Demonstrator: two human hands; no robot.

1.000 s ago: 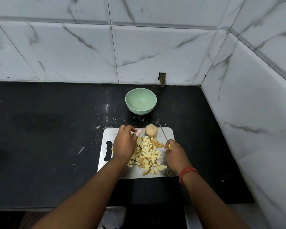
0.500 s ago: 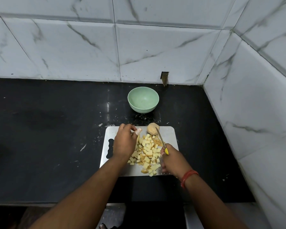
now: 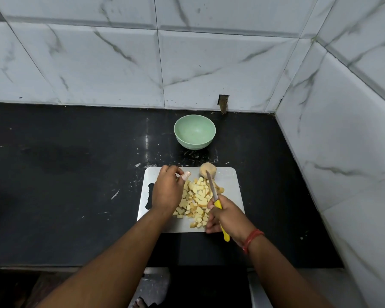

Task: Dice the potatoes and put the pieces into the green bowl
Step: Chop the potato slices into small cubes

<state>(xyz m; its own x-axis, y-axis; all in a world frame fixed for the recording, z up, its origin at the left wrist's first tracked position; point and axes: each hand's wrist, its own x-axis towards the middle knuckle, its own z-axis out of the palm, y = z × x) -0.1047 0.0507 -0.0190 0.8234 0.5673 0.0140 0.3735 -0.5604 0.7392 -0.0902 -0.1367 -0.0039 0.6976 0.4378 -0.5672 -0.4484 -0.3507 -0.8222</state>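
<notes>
diced potato pile (image 3: pixel 197 202) mid-board | whole potato (image 3: pixel 207 170) board's far edge | green bowl (image 3: pixel 194 131) beyond, upright

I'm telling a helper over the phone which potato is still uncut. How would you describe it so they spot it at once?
Start at the black counter and find the white cutting board in front of the green bowl. At the board's far edge, beyond the pile of diced pieces, sits the whole potato. It is the only round, uncut piece, with the knife tip reaching it.

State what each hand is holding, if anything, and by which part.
The right hand grips the knife by its yellow handle. The left hand rests curled beside the potato pieces; whether it holds anything cannot be told.
</notes>
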